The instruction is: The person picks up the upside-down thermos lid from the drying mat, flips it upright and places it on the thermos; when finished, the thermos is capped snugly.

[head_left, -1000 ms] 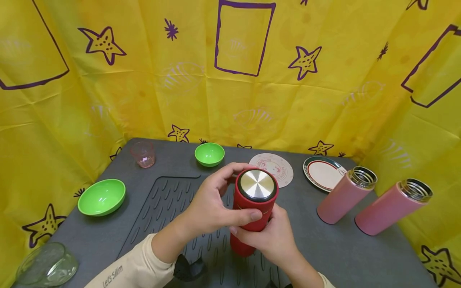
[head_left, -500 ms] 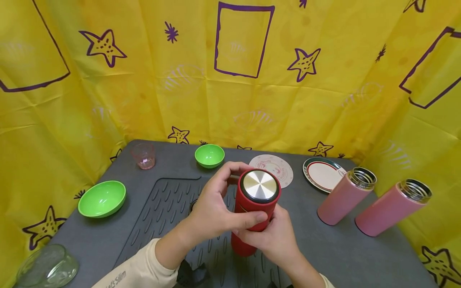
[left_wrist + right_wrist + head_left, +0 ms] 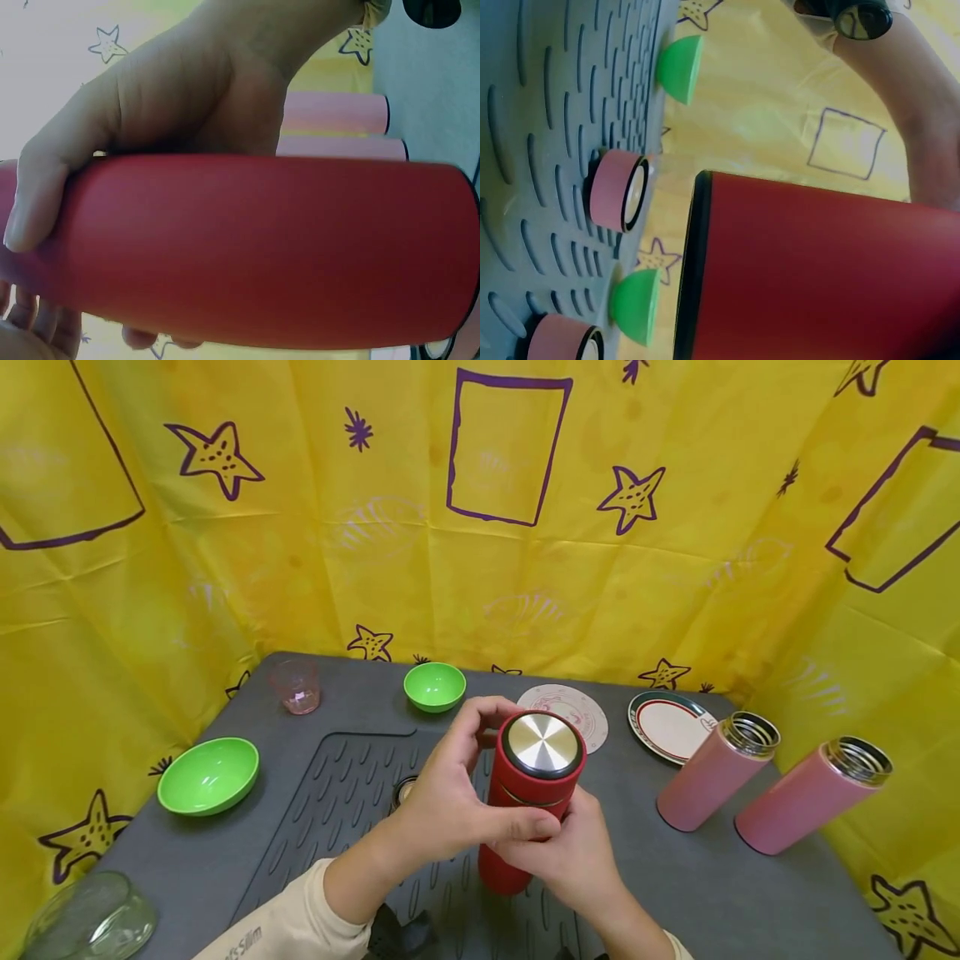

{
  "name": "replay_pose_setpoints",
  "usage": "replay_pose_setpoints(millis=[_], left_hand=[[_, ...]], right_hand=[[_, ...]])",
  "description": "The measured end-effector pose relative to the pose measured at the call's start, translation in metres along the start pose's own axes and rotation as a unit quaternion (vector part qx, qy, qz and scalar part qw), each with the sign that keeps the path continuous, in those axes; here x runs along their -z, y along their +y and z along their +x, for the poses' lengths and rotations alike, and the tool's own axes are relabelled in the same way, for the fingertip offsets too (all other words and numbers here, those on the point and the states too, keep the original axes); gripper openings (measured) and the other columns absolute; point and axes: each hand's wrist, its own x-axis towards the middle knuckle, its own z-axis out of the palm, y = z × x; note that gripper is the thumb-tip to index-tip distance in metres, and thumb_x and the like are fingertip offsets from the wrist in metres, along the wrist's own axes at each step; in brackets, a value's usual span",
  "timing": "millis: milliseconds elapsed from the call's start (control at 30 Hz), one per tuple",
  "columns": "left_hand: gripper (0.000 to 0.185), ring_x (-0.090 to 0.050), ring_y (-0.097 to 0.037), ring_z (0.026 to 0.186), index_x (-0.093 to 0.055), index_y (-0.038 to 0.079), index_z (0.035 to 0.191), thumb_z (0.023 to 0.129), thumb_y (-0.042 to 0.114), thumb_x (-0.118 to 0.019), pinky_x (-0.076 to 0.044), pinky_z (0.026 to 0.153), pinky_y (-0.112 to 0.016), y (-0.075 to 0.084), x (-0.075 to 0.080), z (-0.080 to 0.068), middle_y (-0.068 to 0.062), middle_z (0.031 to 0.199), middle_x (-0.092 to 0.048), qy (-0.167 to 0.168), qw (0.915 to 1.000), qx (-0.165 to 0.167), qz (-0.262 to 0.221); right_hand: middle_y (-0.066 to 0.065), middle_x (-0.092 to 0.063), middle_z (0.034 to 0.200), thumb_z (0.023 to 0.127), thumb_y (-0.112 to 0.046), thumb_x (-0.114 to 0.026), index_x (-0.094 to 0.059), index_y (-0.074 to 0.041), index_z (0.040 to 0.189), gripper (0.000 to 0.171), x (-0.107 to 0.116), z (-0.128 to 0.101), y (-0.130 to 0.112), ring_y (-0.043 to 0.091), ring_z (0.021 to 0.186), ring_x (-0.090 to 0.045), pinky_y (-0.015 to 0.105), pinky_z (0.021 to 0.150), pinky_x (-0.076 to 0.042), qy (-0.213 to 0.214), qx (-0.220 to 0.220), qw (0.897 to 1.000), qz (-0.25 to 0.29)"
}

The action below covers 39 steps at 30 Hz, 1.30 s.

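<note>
A red flask [image 3: 525, 827] with a steel-topped lid [image 3: 542, 745] stands upright over the ribbed grey mat [image 3: 337, 810]. My left hand [image 3: 453, 797] grips the lid, thumb in front and fingers curled round the back. Lower down, my right hand [image 3: 573, 860] is wrapped round the flask's body. The left wrist view is filled by the red flask [image 3: 262, 247] with my right hand [image 3: 172, 97] curled over it. In the right wrist view the flask [image 3: 817, 277] is close up, with my left forearm [image 3: 930, 112] behind it.
Two lidless pink flasks [image 3: 712, 772] [image 3: 806, 797] stand on the right. Behind are a rimmed plate [image 3: 671, 727], a round coaster [image 3: 577, 706], a small green bowl [image 3: 435, 685] and a pink glass [image 3: 296, 687]. A larger green bowl [image 3: 208, 774] and a glass bowl [image 3: 82, 918] sit left. Two pink lids [image 3: 615, 191] [image 3: 555, 337] lie on the mat.
My left thumb has slid a little to the right round the lid. The flask and my right hand stay almost where they were.
</note>
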Motion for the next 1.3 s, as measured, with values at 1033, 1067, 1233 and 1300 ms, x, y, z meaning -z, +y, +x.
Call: replay_pose_setpoints(millis=[1033, 1067, 1233, 1300], left_hand=[[0.063, -0.055, -0.031, 0.113, -0.052, 0.006, 0.137, 0.086, 0.036, -0.074, -0.045, 0.098, -0.045, -0.004, 0.005, 0.001, -0.008, 0.122, -0.061, -0.009, 0.9981, -0.051, -0.035], [0.062, -0.054, -0.031, 0.114, -0.051, 0.005, 0.138, 0.088, 0.036, -0.072, -0.044, 0.099, -0.045, -0.004, 0.006, 0.001, -0.009, 0.123, -0.061, -0.018, 0.9977, -0.051, -0.04], [0.074, -0.05, -0.029, 0.116, -0.042, 0.011, 0.139, 0.082, 0.045, -0.076, -0.044, 0.096, -0.044, -0.001, 0.002, 0.0, -0.006, 0.126, -0.055, -0.019, 0.9987, -0.041, -0.024], [0.075, -0.05, -0.027, 0.115, -0.041, 0.015, 0.134, 0.078, 0.046, -0.08, -0.046, 0.093, -0.043, 0.002, -0.001, 0.0, -0.003, 0.124, -0.054, 0.003, 0.9995, -0.032, -0.008]], right_hand=[[0.005, -0.067, 0.109, 0.074, -0.011, -0.083, -0.059, -0.016, 0.12, 0.052, 0.0, -0.003, -0.008, 0.028, 0.094, -0.064, 0.044, 0.077, -0.056, -0.03, -0.044, 0.998, 0.035], [0.005, -0.067, 0.108, 0.074, -0.011, -0.083, -0.059, -0.017, 0.119, 0.051, 0.001, -0.003, -0.007, 0.027, 0.094, -0.064, 0.044, 0.077, -0.056, -0.03, -0.043, 0.998, 0.033], [0.005, -0.069, 0.103, 0.074, -0.009, -0.083, -0.061, -0.015, 0.116, 0.047, 0.002, -0.002, -0.007, 0.027, 0.09, -0.065, 0.043, 0.076, -0.056, -0.032, -0.021, 0.999, 0.025], [0.004, -0.068, 0.104, 0.074, -0.009, -0.083, -0.061, -0.016, 0.116, 0.048, 0.002, -0.002, -0.007, 0.026, 0.091, -0.065, 0.042, 0.077, -0.056, -0.028, -0.016, 0.999, 0.017]])
